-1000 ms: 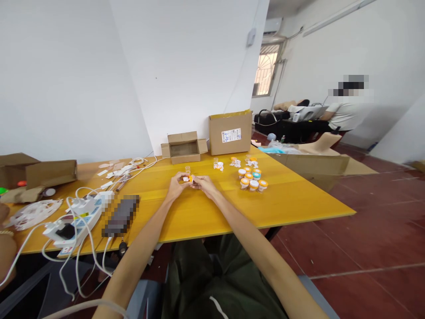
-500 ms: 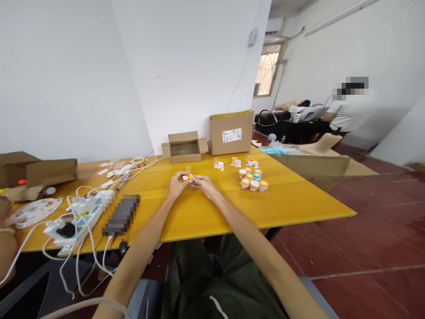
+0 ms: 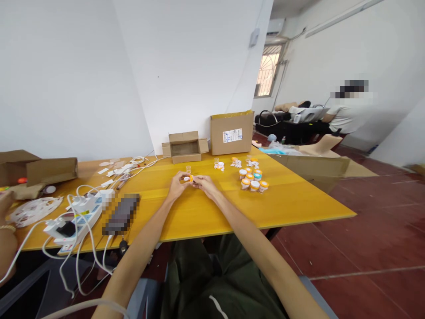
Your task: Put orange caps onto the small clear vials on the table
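My left hand (image 3: 177, 185) is closed around a small clear jar (image 3: 186, 178) with white bits visible inside. The jar lies tilted on its side, its orange lid (image 3: 191, 178) towards my right hand (image 3: 204, 185). The fingers of my right hand are pinched at that lid; whether it is fully seated is too small to tell. Just beyond my hands a small clear cup (image 3: 188, 169) stands on the table. To the right are several closed jars with orange, white and teal lids (image 3: 254, 184), grouped together.
Behind the jars lie small piles of white pieces (image 3: 219, 166) with lids and cups. An open carton (image 3: 186, 155) and a taller cardboard box (image 3: 231, 133) stand against the wall. At left are a power strip (image 3: 89, 219) with cables, a phone (image 3: 122, 215) and another person's arm (image 3: 6, 235).
My hands stay almost in place and the jar has turned slightly between them. At the far left, the other person's hand has moved up towards the cardboard box.
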The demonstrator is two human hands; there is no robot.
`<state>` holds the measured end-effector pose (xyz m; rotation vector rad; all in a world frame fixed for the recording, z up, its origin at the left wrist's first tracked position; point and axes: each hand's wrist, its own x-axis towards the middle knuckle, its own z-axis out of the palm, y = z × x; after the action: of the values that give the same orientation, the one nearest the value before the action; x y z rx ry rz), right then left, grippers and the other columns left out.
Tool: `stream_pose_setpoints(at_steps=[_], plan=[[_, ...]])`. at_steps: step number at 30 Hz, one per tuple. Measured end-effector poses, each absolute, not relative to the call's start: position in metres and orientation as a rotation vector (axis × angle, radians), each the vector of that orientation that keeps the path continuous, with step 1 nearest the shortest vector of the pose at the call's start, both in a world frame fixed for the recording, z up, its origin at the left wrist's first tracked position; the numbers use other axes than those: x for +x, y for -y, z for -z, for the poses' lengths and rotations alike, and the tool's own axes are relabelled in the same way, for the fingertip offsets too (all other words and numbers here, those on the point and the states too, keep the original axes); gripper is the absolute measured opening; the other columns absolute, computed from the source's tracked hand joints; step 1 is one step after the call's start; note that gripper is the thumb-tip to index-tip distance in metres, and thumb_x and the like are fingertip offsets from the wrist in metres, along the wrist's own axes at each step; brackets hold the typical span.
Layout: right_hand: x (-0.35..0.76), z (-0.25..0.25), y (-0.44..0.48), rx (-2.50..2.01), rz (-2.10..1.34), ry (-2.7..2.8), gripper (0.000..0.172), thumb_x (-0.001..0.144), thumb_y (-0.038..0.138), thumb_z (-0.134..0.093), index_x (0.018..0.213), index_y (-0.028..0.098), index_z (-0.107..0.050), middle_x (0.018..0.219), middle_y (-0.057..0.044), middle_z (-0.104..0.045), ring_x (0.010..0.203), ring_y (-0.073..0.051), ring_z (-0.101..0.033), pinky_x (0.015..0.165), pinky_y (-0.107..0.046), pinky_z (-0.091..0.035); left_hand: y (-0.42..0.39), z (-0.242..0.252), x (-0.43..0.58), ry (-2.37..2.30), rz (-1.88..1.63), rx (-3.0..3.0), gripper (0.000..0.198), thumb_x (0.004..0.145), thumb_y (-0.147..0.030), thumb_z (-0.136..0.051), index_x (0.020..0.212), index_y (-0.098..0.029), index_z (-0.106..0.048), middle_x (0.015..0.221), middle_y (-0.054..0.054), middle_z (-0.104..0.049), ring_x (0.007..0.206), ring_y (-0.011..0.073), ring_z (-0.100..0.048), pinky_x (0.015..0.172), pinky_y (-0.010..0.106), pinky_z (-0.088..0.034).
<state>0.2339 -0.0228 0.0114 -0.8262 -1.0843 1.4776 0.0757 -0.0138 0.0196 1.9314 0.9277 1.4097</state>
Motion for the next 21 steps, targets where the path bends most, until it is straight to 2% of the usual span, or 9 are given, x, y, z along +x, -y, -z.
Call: stream_pose_setpoints(at_steps=[10,15,21], plan=[[0.2339,-0.0137,0.0247,-0.842,-1.495,1.075,0.021,0.064,0.032,-0.083,0.062,0.017,-0.069,0.066,-0.004,-0.070,0.069,-0.015,-0.067,0.074,-0.028,-0.055,0.0145,-0.0192,0.0746,-0.894,-1.401,2.041,0.021,0.068,-0.022,-0.076,0.087,-0.022,-0.070,0.088,0.002,-0.067,0.086,0.0180,-0.064,0.083,0.033,-0.052],[0.2332,-0.0111,0.0232,-0.816,-1.493,1.089,0.025,0.062,0.038,-0.083,0.063,0.017,-0.069,0.068,-0.004,-0.070,0.071,-0.015,-0.066,0.077,-0.029,-0.055,0.0126,-0.0161,0.0739,-0.905,-1.416,2.032,0.021,0.068,-0.025,-0.077,0.088,-0.021,-0.070,0.089,0.002,-0.067,0.086,0.0178,-0.064,0.082,0.033,-0.053],[0.2305,-0.0079,0.0211,-0.789,-1.458,1.076,0.025,0.062,0.039,-0.083,0.073,0.019,-0.072,0.071,-0.001,-0.069,0.069,-0.012,-0.063,0.081,-0.030,-0.054,0.0113,-0.0140,0.0758,-0.927,-1.425,2.000,0.021,0.069,-0.026,-0.077,0.088,-0.021,-0.070,0.088,0.002,-0.068,0.085,0.0183,-0.065,0.083,0.034,-0.053]])
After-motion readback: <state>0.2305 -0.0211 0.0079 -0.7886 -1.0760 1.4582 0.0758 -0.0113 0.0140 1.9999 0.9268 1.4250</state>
